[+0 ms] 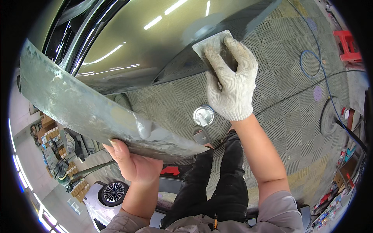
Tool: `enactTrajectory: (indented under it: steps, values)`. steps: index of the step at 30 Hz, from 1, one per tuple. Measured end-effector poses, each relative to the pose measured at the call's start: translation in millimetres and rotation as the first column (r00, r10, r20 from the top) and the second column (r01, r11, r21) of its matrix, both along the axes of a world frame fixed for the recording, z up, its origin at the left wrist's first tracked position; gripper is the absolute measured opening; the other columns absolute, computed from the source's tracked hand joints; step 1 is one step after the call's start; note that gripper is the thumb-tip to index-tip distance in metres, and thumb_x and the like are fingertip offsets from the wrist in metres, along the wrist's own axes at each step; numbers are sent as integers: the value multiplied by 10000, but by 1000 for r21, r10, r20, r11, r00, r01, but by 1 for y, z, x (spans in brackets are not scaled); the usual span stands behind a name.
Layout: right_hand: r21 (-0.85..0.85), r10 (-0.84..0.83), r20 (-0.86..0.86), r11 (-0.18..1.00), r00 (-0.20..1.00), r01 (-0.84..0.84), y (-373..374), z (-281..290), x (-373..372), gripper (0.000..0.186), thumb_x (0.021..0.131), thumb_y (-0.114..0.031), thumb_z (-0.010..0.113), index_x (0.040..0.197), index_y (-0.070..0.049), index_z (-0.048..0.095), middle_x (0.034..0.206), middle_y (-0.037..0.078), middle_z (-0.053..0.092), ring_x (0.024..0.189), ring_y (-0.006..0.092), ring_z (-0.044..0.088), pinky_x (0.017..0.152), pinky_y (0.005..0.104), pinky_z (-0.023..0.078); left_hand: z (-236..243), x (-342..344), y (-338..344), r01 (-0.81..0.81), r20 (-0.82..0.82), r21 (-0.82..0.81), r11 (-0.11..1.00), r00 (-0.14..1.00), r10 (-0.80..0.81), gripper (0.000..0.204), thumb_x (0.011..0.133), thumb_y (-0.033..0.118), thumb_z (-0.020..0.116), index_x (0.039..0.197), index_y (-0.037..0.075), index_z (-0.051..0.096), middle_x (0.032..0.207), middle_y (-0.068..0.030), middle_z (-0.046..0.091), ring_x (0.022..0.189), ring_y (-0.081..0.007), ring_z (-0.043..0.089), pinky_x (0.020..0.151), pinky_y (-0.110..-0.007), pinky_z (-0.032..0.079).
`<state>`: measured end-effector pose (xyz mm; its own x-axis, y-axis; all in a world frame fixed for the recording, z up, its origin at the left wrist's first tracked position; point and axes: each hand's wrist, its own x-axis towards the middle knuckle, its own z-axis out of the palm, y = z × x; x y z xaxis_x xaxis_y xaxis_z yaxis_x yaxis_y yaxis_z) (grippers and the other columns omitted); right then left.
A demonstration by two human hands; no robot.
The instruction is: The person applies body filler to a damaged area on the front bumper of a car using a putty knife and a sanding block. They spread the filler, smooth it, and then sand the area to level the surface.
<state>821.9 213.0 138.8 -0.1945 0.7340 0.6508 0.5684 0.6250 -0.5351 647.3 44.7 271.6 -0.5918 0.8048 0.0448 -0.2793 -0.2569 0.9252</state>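
My right hand (232, 77), in a worn white knit glove, grips a flat, grey-smeared square spreader (210, 40) at the lower part of a glossy olive-gold car panel (128, 33). The spreader is just beside a lighter grey patch (200, 27) on the paintwork; whether it touches cannot be told. My bare left hand (136, 165) grips the lower edge of a long, grey-green board (97, 116), its thumb over the edge. The board is smeared, with a pale lump of paste (143, 128) on it. An open metal can (203, 115) with white contents is on the floor below, between my hands.
The floor has grey grid tiles (283, 101). At right are hoses (311, 62), a red stool (345, 44), a round stand base (329, 116) and clutter along the edge. At left are stacked boxes (52, 136) and a white car's wheel (113, 193).
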Motion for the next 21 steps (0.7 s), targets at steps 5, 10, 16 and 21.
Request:
enactTrajectory:
  steps: [5, 10, 16, 21]
  values:
    - [-11, 11, -21, 1000, 1000, -11, 5, 0, -4, 717, 752, -25, 874, 1445, -191, 797, 1534, 233, 596, 1391, 449, 610, 1141, 582, 540, 0, -3, -3, -48, -4, -41, 998, 999, 48, 469, 1232, 361, 503, 1604, 79, 546, 1476, -95, 709, 1306, -253, 702, 1148, -457, 552]
    - [6, 11, 8, 1000, 1000, -11, 8, 1, -3, 712, 762, -20, 875, 1450, -187, 795, 1527, 231, 599, 1395, 451, 607, 1157, 578, 533, 0, -5, -7, 7, 3, -20, 1000, 1000, -7, 469, 1235, 369, 494, 1600, 80, 557, 1467, -85, 712, 1292, -253, 702, 1135, -444, 549]
    - [43, 17, 29, 999, 999, -18, 14, -1, -2, 708, 768, -15, 876, 1450, -185, 796, 1545, 231, 597, 1418, 453, 590, 1188, 581, 507, -3, -1, -7, -93, -31, -59, 994, 995, 91, 467, 1236, 368, 490, 1600, 82, 558, 1455, -82, 714, 1267, -248, 699, 1127, -442, 544]
    - [49, 17, 36, 999, 999, -19, 14, -3, -2, 709, 769, -8, 875, 1450, -189, 798, 1560, 231, 592, 1423, 458, 586, 1194, 590, 502, -2, -1, -6, -10, -15, -22, 1000, 1000, 9, 466, 1237, 365, 488, 1599, 81, 558, 1459, -84, 712, 1278, -250, 696, 1137, -451, 539]
